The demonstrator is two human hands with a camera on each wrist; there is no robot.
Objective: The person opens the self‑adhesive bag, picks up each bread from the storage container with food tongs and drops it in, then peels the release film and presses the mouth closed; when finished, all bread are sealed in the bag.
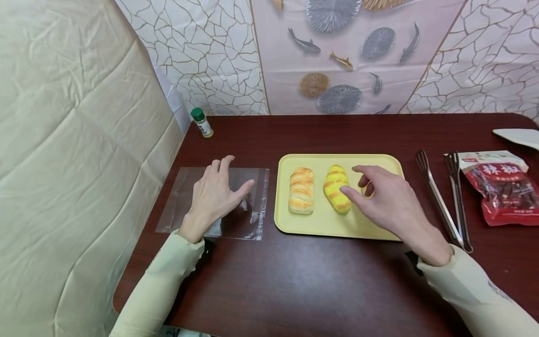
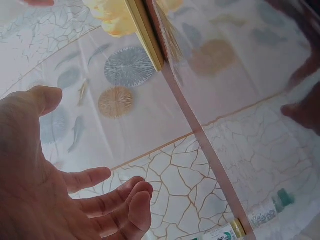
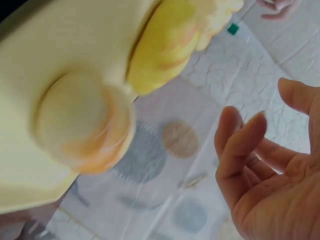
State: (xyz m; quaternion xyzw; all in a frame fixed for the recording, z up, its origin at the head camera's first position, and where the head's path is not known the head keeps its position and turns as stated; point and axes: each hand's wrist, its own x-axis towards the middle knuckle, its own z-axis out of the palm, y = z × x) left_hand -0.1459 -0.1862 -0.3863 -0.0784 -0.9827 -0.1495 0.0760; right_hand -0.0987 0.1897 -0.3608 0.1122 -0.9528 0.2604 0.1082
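Note:
My left hand [image 1: 212, 194] hovers over a flat clear plastic bag [image 1: 252, 220], holding nothing, its thumb apart from the loosely bent fingers. The right hand [image 1: 389, 199] hangs over the right part of a pale yellow tray [image 1: 290, 227], thumb and fingers spread and grasping nothing. On the tray lie a long, golden-topped bread loaf [image 1: 301, 191] and a yellow striped bread [image 1: 337, 189]. The right thumb overlaps the yellow bread's edge in the head view. A round bun [image 3: 85, 122] shows in the right wrist view; my right hand mostly hides it from the head view.
A small green-capped seasoning bottle [image 1: 202, 122] stands at the back left. Right of the tray lie metal tongs [image 1: 442, 203], a red food packet [image 1: 505, 187] and a white utensil [image 1: 520, 136]. A patterned cloth [image 1: 337, 56] hangs behind the dark table [image 1: 303, 285].

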